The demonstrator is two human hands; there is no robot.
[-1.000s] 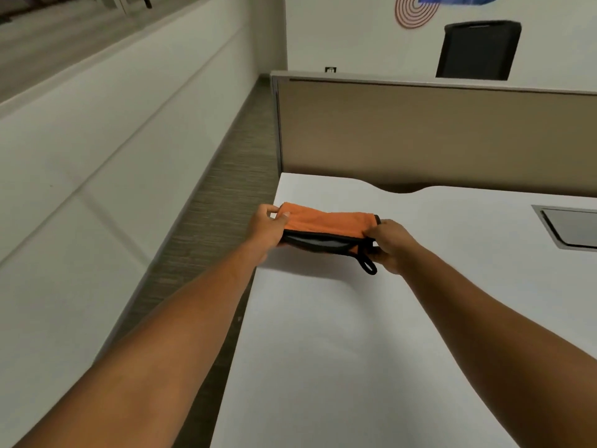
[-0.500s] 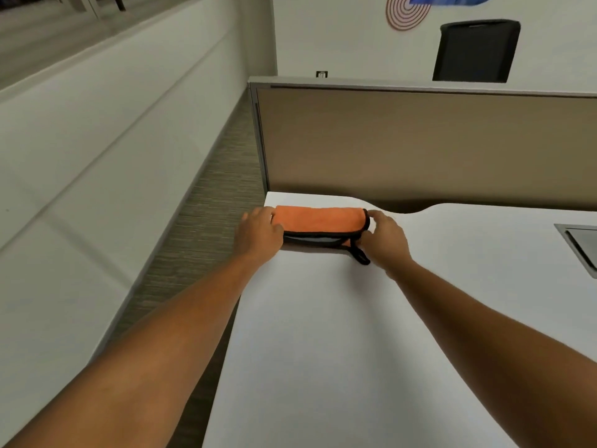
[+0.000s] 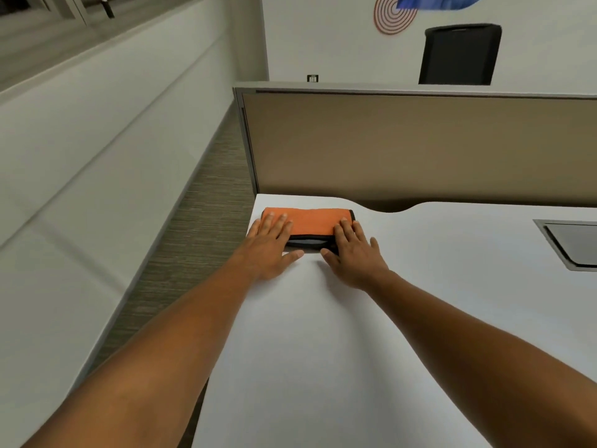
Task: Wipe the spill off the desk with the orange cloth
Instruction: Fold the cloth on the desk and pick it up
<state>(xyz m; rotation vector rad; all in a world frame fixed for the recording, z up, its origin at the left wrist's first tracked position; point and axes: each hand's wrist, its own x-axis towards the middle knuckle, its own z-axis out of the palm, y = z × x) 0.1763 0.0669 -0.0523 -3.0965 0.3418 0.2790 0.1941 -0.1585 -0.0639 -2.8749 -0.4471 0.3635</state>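
Your left hand (image 3: 269, 240) and right hand (image 3: 353, 250) press flat, fingers straight, hiding the folded orange cloth's (image 3: 311, 221) near edge; no spill discernible on the counter (image 3: 323, 334).

Tan partition panel (image 3: 420, 143) behind white surface (image 3: 323, 334); grey striped carpet (image 3: 193, 227) left; black chair (image 3: 458, 54) beyond; white wall (image 3: 323, 33).

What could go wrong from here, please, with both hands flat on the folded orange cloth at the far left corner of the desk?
1. The orange cloth lies close to the desk's left edge, so a leftward stroke might push it off onto the floor.
2. The left hand and right hand press with straight fingers, without a grip, so the folded layers may slide apart or bunch.
3. No spill is visible, so wiping here may miss it.
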